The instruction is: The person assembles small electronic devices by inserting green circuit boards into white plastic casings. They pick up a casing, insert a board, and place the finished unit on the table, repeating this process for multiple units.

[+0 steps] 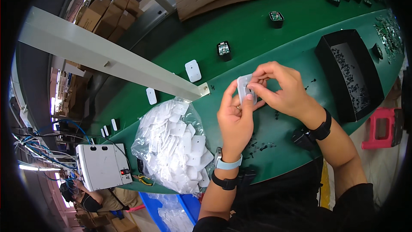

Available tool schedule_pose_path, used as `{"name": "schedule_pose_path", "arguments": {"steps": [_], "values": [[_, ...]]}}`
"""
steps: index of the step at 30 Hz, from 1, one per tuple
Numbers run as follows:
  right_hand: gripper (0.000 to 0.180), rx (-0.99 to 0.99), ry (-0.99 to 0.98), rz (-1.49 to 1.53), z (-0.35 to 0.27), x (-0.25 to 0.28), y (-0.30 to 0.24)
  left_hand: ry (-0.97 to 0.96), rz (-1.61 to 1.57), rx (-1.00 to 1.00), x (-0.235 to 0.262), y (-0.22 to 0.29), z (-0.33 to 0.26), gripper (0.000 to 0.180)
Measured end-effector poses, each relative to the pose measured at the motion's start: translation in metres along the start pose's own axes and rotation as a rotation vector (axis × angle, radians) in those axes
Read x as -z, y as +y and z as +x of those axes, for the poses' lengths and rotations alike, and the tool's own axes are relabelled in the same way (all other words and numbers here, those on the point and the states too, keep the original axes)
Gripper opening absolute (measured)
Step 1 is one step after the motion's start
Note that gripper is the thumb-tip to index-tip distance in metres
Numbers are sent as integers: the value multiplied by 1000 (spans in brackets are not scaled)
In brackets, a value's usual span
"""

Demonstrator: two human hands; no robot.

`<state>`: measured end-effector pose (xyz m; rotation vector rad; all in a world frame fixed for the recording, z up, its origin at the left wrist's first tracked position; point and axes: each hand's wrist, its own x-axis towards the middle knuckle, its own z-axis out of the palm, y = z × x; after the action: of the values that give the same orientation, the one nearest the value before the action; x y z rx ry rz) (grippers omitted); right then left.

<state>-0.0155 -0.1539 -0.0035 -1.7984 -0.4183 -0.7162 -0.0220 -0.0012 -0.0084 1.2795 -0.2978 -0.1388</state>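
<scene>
My left hand (pixel 235 125) grips a white plastic cover (pixel 242 85) by its edges, thumb across its face, above the green bench. Over that face, my right hand (pixel 286 89) has thumb and index finger pinched together. A tiny dark bit shows at these fingertips, too small to name. Small black parts (pixel 262 147) lie scattered on the bench below my hands. More of them fill the bottom of a black open box (pixel 325 56) to the right. Left of my hands sits a clear plastic bag (pixel 141 148) full of similar white covers (pixel 198 145).
Black housings with circuit boards (pixel 224 50) and loose white covers (pixel 193 71) lie on the green belt beyond. A metal post (pixel 128 62) slants across the left. At lower left are a white machine (pixel 103 167) and another person (pixel 92 199). A red stool (pixel 381 129) stands right.
</scene>
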Motion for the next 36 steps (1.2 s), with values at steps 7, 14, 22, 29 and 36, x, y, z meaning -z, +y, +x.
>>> {"name": "schedule_pose_path", "arguments": {"steps": [7, 14, 22, 29, 36], "values": [[22, 87, -51, -99, 1, 2, 1, -6, 26, -26, 1, -4, 0, 46], [21, 119, -79, -146, 1, 2, 2, 1, 67, -33, 1, -9, -1, 47], [22, -48, -131, -35, 8, 11, 1, -1, 87, 60, 4, 2, 4, 42], [13, -475, -223, 295, 11, 20, 0, -18, 13, 98, 11, -2, 5, 25], [12, -502, -198, 374, 10, 22, 4, 3, 0, 126, 11, 4, 5, 30]]}}
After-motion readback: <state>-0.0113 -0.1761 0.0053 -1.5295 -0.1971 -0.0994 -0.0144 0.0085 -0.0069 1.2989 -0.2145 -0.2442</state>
